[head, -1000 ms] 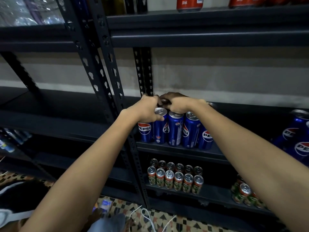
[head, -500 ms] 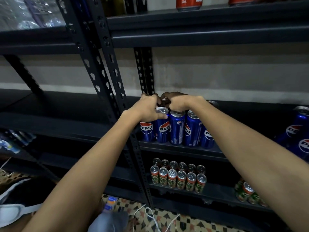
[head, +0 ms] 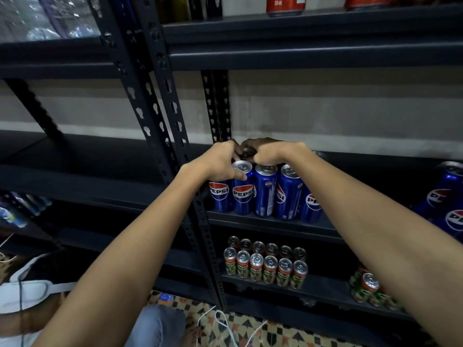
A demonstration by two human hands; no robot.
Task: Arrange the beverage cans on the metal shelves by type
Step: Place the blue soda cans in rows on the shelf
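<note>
Dark metal shelf (head: 270, 225): left hand (head: 223, 161) and right hand (head: 269, 154) together, still clamped on blue cans (head: 265, 192); scarcely shifted since before, row still being squared.

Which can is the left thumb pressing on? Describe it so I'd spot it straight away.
Find the middle shelf with the front row of blue Pepsi cans. The left hand holds the second can from the left. Its silver top shows fully, and its Pepsi logo faces straight forward.

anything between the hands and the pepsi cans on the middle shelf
Nothing visible: the left hand and right hand already rest on the tops of the Pepsi cans, fingers curled over them.
</note>
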